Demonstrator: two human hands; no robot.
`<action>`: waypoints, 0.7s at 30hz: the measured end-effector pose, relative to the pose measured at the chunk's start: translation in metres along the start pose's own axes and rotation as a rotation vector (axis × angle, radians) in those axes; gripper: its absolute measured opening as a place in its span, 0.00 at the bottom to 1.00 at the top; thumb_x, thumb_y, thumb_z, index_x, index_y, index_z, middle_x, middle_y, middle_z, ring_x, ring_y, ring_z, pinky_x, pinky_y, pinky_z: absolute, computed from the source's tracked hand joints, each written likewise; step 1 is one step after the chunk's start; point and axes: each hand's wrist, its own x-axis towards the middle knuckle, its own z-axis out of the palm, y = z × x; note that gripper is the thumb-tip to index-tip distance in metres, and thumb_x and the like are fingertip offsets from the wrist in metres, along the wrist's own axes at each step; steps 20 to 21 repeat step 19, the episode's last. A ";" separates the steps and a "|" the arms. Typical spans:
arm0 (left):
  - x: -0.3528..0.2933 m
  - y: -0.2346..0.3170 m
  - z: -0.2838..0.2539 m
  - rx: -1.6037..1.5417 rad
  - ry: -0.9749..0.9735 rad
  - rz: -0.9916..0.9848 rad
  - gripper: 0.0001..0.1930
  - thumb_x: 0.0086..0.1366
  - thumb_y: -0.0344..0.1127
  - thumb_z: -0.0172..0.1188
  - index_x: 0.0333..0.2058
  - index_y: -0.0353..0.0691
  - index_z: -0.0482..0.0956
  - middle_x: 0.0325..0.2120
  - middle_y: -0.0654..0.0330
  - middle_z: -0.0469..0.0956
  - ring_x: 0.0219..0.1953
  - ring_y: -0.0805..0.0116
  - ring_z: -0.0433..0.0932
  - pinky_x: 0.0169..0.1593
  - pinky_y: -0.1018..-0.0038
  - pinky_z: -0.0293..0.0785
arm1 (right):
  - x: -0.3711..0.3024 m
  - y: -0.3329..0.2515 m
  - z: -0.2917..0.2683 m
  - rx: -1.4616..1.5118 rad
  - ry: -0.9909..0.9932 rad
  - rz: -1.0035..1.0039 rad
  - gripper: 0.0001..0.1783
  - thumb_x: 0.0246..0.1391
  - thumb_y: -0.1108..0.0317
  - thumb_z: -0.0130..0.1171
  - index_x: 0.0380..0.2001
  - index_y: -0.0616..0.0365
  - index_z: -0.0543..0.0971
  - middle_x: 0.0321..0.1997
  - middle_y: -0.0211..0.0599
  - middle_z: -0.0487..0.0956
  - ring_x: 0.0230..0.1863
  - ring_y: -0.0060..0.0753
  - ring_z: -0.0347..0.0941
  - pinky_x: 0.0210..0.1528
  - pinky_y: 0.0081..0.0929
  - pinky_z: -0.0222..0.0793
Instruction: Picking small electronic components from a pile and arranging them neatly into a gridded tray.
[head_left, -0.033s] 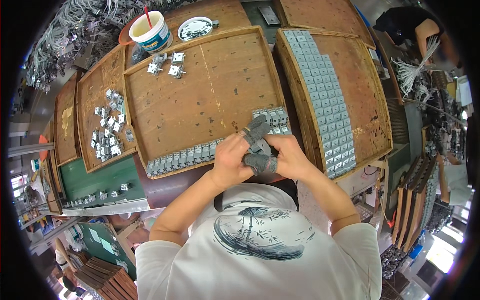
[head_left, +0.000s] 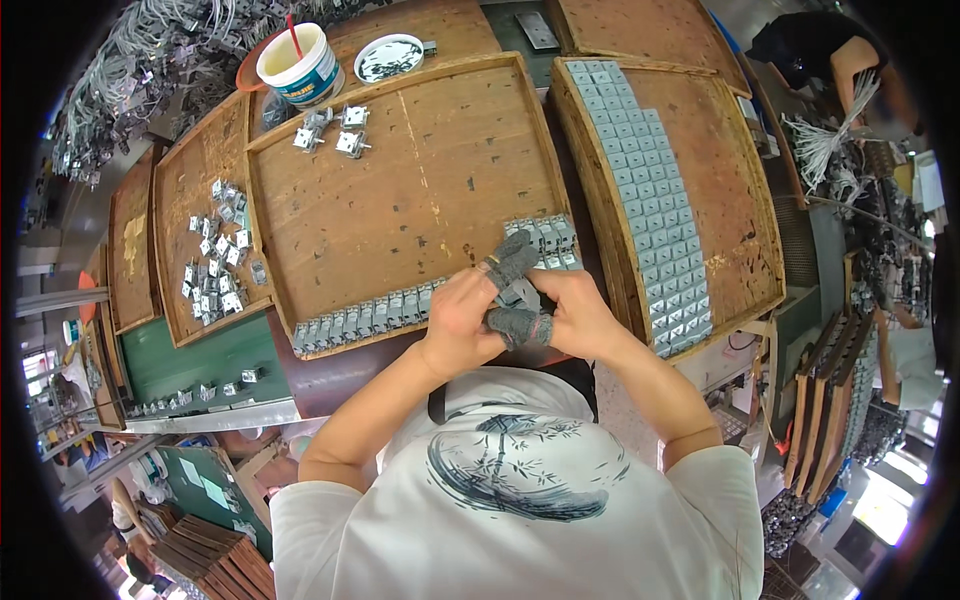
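My left hand (head_left: 463, 312) and my right hand (head_left: 578, 312) meet over the near right corner of a wooden tray (head_left: 370, 190). Grey knit covers (head_left: 517, 262) wrap some of the fingers. Both hands are closed, fingertips together around a small greyish piece (head_left: 520, 296), mostly hidden, whose kind I cannot make out. A row of small metal box-shaped parts (head_left: 365, 315) lines the tray's near edge, left of my left hand. More of these parts (head_left: 545, 235) stand in a block just beyond my fingers. Several loose metal parts (head_left: 350, 144) lie at the tray's far left.
A second wooden tray (head_left: 735, 200) on the right holds long rows of metal parts. On the left, another tray (head_left: 180, 250) has a loose heap of them. A white bucket (head_left: 300, 68) with a red stick and a round white dish (head_left: 390, 58) stand at the back. A person (head_left: 820, 55) works far right.
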 end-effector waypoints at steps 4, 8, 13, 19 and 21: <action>0.006 -0.017 -0.001 0.055 -0.111 -0.075 0.31 0.44 0.30 0.69 0.51 0.35 0.76 0.46 0.50 0.73 0.41 0.51 0.74 0.44 0.65 0.73 | 0.009 0.004 -0.033 -0.291 -0.025 -0.022 0.19 0.46 0.60 0.68 0.33 0.66 0.78 0.27 0.42 0.80 0.30 0.25 0.74 0.35 0.30 0.71; 0.005 -0.062 -0.009 0.159 -0.152 -0.384 0.29 0.50 0.22 0.62 0.55 0.37 0.74 0.50 0.56 0.66 0.48 0.64 0.71 0.48 0.73 0.72 | 0.043 0.034 -0.122 -0.223 0.527 0.035 0.09 0.56 0.68 0.58 0.35 0.64 0.79 0.28 0.36 0.79 0.29 0.25 0.73 0.32 0.27 0.69; 0.004 -0.111 -0.001 -0.124 -0.325 -0.611 0.30 0.49 0.11 0.51 0.53 0.36 0.75 0.45 0.58 0.69 0.46 0.69 0.73 0.47 0.75 0.73 | 0.101 0.141 -0.230 -0.141 0.787 0.269 0.12 0.56 0.68 0.55 0.40 0.63 0.80 0.30 0.40 0.81 0.30 0.29 0.76 0.31 0.28 0.69; 0.007 -0.109 0.006 -0.203 -0.477 -0.822 0.33 0.50 0.14 0.49 0.58 0.40 0.72 0.58 0.51 0.65 0.56 0.64 0.70 0.56 0.73 0.69 | 0.138 0.163 -0.242 0.227 0.490 0.368 0.15 0.53 0.62 0.61 0.43 0.55 0.83 0.35 0.40 0.85 0.33 0.39 0.82 0.38 0.32 0.77; 0.007 -0.109 0.006 -0.203 -0.477 -0.822 0.33 0.50 0.14 0.49 0.58 0.40 0.72 0.58 0.51 0.65 0.56 0.64 0.70 0.56 0.73 0.69 | 0.138 0.163 -0.242 0.227 0.490 0.368 0.15 0.53 0.62 0.61 0.43 0.55 0.83 0.35 0.40 0.85 0.33 0.39 0.82 0.38 0.32 0.77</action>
